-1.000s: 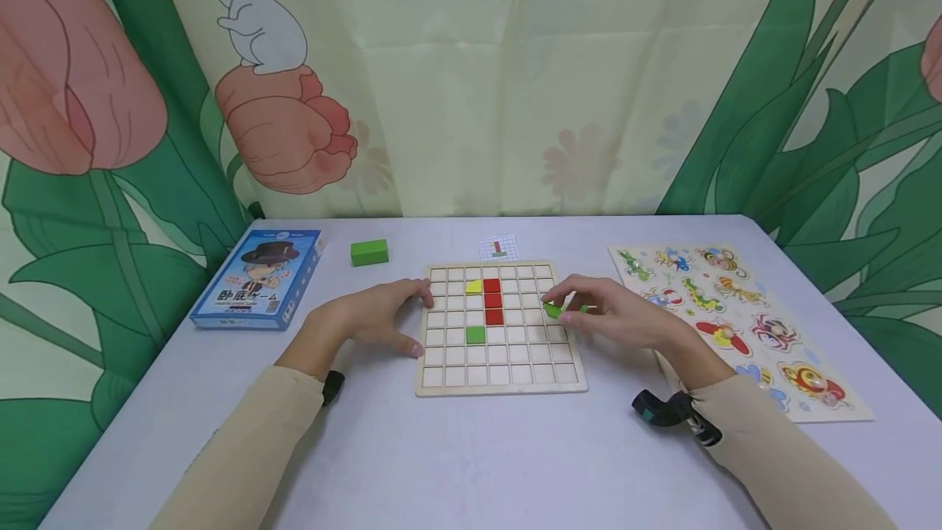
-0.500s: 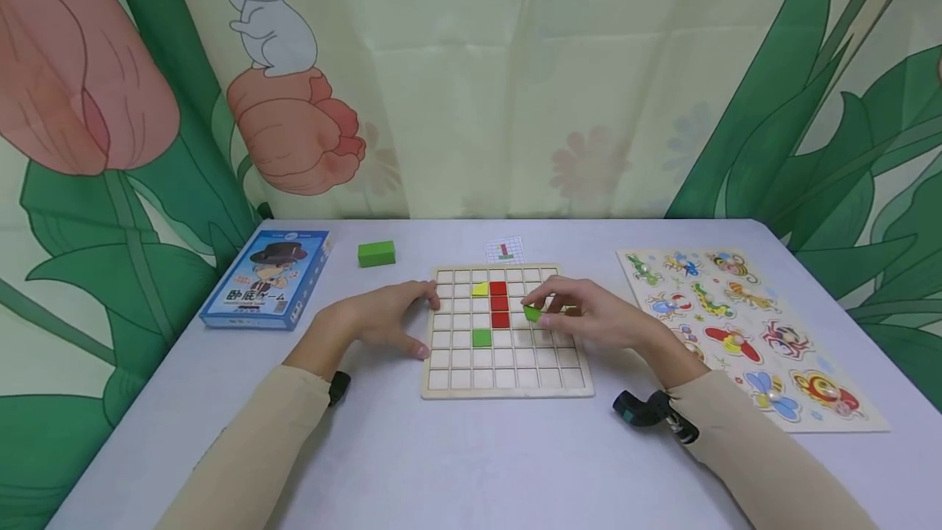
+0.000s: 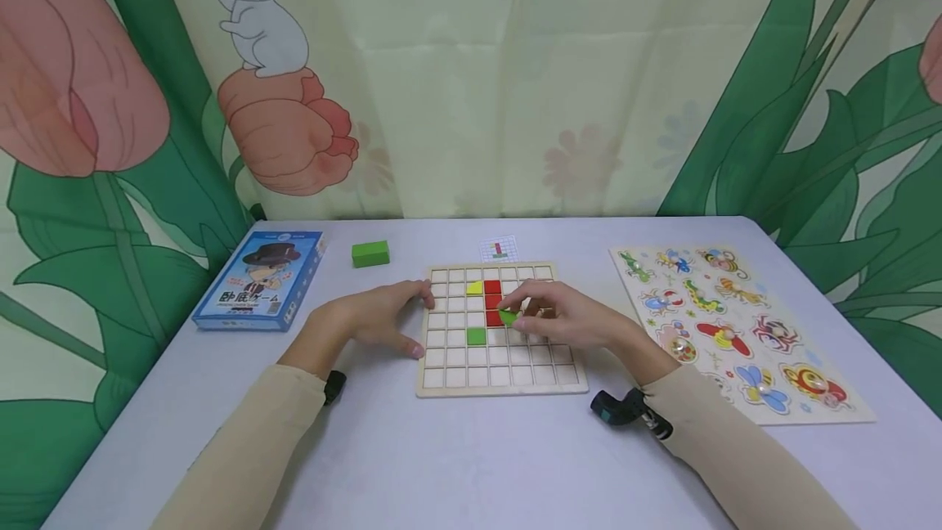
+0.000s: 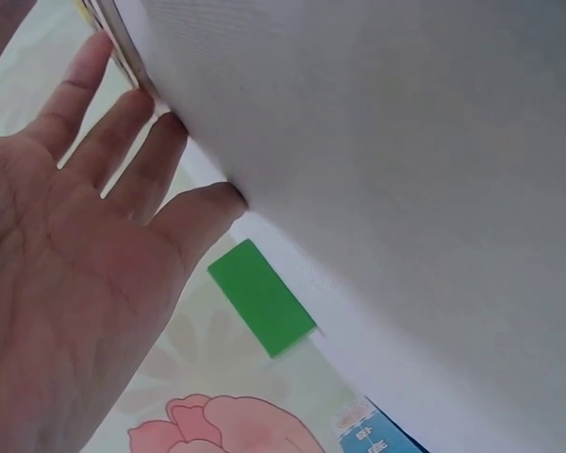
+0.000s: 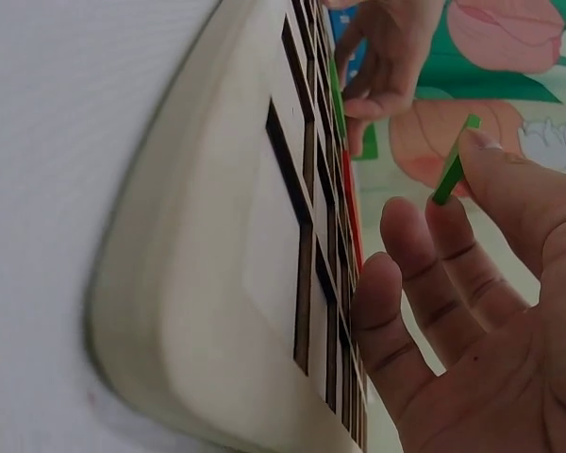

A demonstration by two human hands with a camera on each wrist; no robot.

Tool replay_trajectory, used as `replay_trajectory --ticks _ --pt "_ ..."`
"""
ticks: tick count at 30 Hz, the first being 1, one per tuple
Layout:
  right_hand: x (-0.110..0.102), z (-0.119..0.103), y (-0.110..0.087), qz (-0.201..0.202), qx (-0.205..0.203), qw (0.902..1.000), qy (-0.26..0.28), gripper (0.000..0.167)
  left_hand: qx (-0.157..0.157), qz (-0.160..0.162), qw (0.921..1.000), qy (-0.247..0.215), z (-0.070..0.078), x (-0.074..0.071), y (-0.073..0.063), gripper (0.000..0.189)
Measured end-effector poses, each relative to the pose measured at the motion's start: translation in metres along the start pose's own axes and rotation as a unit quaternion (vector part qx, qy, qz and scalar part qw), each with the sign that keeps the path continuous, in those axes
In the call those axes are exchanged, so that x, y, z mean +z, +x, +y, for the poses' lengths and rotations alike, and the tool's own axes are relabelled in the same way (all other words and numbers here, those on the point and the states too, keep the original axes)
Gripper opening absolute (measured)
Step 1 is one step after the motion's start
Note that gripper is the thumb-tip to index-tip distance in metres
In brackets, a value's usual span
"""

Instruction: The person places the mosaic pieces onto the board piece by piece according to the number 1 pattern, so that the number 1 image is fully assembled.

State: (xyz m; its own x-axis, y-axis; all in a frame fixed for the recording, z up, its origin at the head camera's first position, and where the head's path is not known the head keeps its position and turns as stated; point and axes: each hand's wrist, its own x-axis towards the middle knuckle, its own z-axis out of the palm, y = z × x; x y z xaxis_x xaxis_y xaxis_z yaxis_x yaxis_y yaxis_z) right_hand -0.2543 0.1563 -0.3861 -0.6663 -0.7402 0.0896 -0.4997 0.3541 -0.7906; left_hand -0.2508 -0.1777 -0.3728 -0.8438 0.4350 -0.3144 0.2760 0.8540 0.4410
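A wooden grid board (image 3: 503, 391) lies on the table, with three red tiles (image 3: 492, 287) in a column, a yellow tile (image 3: 474, 288) left of the top one and a green square tile (image 3: 476, 336) lower left. My left hand (image 3: 377, 320) rests at the board's left edge, thumb and fingers spread; in the left wrist view its fingers are fairly straight. Over the board, my right hand (image 3: 567, 314) pinches another thin green tile (image 5: 456, 159) between thumb and fingertip, held just off the grid. In the head view that tile partly covers the lowest red one.
At the back left stand a green block (image 3: 370, 253) and a blue game box (image 3: 257, 280). Behind the board lies a small pattern card (image 3: 499, 249). A puzzle board with insect pictures (image 3: 724, 334) takes up the right side, partly behind the right forearm.
My right hand has carried the green tile leftward over the grid, from the board's right edge to beside the red column. My left hand has stayed at the left edge.
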Motion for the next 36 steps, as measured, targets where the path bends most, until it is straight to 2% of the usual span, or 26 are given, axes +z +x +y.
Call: replay_trajectory --ticks 9,15,31,36 --pt "0.004 -0.002 0.007 -0.003 0.003 1.0000 0.000 0.032 0.012 -0.001 0.9999 0.006 -0.001 -0.001 0.002 0.068" --pt "0.009 -0.005 0.010 -0.016 0.006 0.9999 -0.004 0.033 0.007 -0.001 1.0000 0.004 -0.001 0.000 0.001 0.069" --pt "0.012 -0.003 0.013 -0.019 0.016 0.9995 -0.020 0.033 0.014 -0.005 0.9999 0.004 0.001 -0.002 0.000 0.067" --pt "0.015 -0.003 0.015 -0.020 0.019 0.9987 -0.044 0.032 0.010 -0.007 0.9999 0.000 0.001 -0.002 0.000 0.067"
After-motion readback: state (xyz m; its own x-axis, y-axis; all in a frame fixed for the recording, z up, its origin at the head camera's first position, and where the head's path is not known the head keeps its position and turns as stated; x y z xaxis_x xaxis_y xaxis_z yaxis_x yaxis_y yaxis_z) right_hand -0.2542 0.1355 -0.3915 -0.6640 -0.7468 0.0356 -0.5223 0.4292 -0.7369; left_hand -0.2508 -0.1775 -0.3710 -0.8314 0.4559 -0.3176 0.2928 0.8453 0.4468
